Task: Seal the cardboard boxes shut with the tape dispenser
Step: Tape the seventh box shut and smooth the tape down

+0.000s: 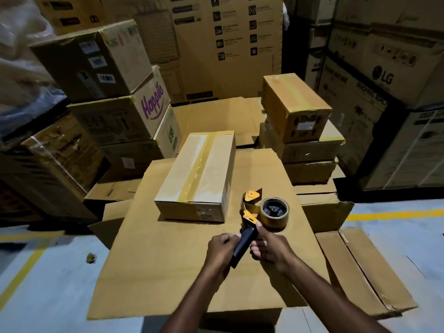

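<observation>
I gripped the dispenser [258, 216] handle with both my left hand [222, 251] and right hand [270, 246], near the taped box [199, 174].

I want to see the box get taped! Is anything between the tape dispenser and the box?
Nothing visible. The tape dispenser, gripped by the left hand and right hand, is just right of the box, with only the flat cardboard sheet between them.

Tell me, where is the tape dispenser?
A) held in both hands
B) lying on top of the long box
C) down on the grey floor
A: the left hand and the right hand both hold the tape dispenser by its black handle, in front of the long box.
</observation>
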Available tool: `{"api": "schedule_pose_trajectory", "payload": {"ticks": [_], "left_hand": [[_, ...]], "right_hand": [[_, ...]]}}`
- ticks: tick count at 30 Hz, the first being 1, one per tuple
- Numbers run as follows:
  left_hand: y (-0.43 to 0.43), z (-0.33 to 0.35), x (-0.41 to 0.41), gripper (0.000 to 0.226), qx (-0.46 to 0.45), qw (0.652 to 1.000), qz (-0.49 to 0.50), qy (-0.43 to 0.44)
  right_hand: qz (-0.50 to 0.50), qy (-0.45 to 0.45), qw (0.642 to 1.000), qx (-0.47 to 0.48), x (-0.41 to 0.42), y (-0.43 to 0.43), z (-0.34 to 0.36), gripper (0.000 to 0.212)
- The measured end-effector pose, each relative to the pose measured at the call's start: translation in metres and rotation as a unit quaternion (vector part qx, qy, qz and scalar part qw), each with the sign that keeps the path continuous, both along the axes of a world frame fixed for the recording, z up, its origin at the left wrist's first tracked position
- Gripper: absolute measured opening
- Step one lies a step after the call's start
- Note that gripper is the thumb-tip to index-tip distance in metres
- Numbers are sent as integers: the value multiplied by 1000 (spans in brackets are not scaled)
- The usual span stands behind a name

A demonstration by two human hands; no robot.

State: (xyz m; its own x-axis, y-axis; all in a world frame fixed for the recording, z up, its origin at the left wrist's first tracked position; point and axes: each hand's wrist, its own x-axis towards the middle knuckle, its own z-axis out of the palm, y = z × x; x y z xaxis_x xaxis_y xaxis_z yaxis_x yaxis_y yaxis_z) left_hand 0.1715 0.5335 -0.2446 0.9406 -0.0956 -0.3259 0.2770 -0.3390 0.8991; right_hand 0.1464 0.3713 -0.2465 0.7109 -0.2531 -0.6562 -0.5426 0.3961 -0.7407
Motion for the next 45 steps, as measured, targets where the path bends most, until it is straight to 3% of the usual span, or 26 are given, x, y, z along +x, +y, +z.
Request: {"api": "schedule_pose_trajectory", "payload": {"ticks": [2, 5, 10, 14, 18, 22, 24, 27, 32, 34, 37, 41, 45], "left_hand": [[-5, 9, -5, 25, -32, 999, 27, 21], [-10, 18, -10, 28, -39, 999, 5, 14], [-8, 34, -10, 39, 23, 996, -62, -57], [5, 43, -4, 31, 2, 996, -21, -88], [12, 51, 14, 15, -31, 988, 12, -153], [16, 60, 37, 65, -17, 977, -58, -205], [15, 64, 43, 77, -21, 969, -103, -222], [22, 66, 53, 78, -31, 964, -90, -248], [51, 65, 60, 58, -86, 944, 8, -319], [63, 64, 64, 41, -137, 944, 88, -287], [87, 69, 80, 16, -230, 936, 219, -151], [116, 85, 116, 56, -338, 920, 177, 88], [140, 97, 145, 82, -437, 854, 125, 253]], "right_hand": [[35, 3, 995, 97, 2, 0, 2, 55], [26, 0, 965, 262, 8, 4, 10, 38], [-41, -18, 937, 348, 14, 17, 23, 15], [-38, -29, 940, 337, 24, 10, 26, 8], [-42, -34, 933, 356, 27, 6, 43, 26], [27, -58, 941, 333, 26, 11, 68, 28], [62, -68, 946, 310, 27, 17, 82, 28], [89, -80, 951, 284, 37, 31, 101, 28], [129, -90, 972, 174, 73, 48, 119, 29], [154, -100, 977, 105, 88, 51, 123, 31], [196, -110, 974, 18, 114, 60, 129, 27], [279, -155, 939, -125, 139, 70, 140, 14], [340, -178, 896, -222, 153, 88, 143, 17]]}}
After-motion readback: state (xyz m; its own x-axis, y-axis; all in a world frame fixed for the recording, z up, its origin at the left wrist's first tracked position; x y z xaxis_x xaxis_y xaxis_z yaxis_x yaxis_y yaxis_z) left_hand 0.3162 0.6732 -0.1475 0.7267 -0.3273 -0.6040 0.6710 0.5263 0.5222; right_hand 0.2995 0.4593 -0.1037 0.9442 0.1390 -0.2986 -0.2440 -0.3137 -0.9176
